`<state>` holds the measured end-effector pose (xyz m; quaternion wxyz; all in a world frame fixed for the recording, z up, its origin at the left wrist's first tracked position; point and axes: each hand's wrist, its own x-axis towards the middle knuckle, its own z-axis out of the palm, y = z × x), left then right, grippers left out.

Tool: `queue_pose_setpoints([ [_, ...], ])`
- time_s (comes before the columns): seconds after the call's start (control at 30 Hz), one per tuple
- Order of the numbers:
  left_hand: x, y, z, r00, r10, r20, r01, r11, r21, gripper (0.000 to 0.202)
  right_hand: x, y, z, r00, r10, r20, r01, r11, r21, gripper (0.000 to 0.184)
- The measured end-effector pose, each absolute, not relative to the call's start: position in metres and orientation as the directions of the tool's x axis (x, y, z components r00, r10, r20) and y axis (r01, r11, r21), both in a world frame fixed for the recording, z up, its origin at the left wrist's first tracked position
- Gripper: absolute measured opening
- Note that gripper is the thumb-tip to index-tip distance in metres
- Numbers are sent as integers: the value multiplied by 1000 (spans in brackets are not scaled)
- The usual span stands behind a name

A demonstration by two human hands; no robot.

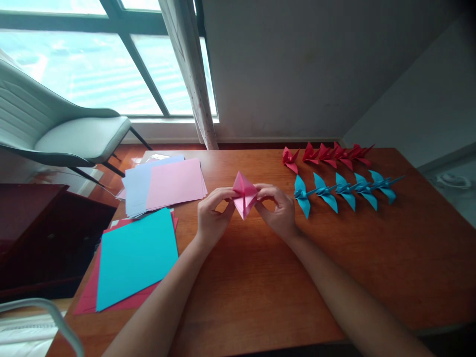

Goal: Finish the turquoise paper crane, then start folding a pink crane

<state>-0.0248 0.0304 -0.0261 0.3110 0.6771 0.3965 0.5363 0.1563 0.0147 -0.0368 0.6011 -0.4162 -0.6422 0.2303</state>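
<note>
A folded pink paper piece (pixel 244 194), diamond-shaped with a crease down its middle, is held up over the table between both hands. My left hand (pixel 215 213) pinches its left side between thumb and fingers. On the opposite side my right hand (pixel 277 210) grips the right corner in the same way. Just right of that hand begins a row of blue origami cranes (pixel 303 196), wings spread. Behind them stands a row of red origami cranes (pixel 322 153), the leftmost one slightly apart.
The wooden table (pixel 372 258) carries a stack of pink sheets (pixel 178 182) and pale blue sheets (pixel 137 191) at the left. Nearer lie a turquoise sheet (pixel 137 258) and red sheets (pixel 87 292). A chair (pixel 82 136) stands by the window, beside a curtain (pixel 189 69).
</note>
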Motion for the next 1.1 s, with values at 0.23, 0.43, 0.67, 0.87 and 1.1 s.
queue_pose_setpoints([
  [0.23, -26, 31, -29, 111, 882, 457, 205, -471, 858, 20, 157, 15, -41, 79, 814, 576, 330, 524, -785, 23],
  [0.43, -25, 31, -29, 101, 898, 428, 196, -439, 877, 24, 157, 14, -39, 102, 806, 583, 287, 537, -793, 26],
  [0.67, -25, 30, -28, 103, 928, 358, 150, -371, 917, 18, 158, 15, -30, 56, 784, 618, 377, 556, -740, 10],
  [0.87, -22, 30, -27, 108, 962, 249, 57, -256, 965, 15, 158, 14, -31, 65, 795, 604, 390, 537, -748, 9],
  [1.1, -20, 31, -25, 102, 987, 121, -8, -120, 993, 23, 160, 18, -37, 87, 858, 507, 332, 455, -826, 9],
])
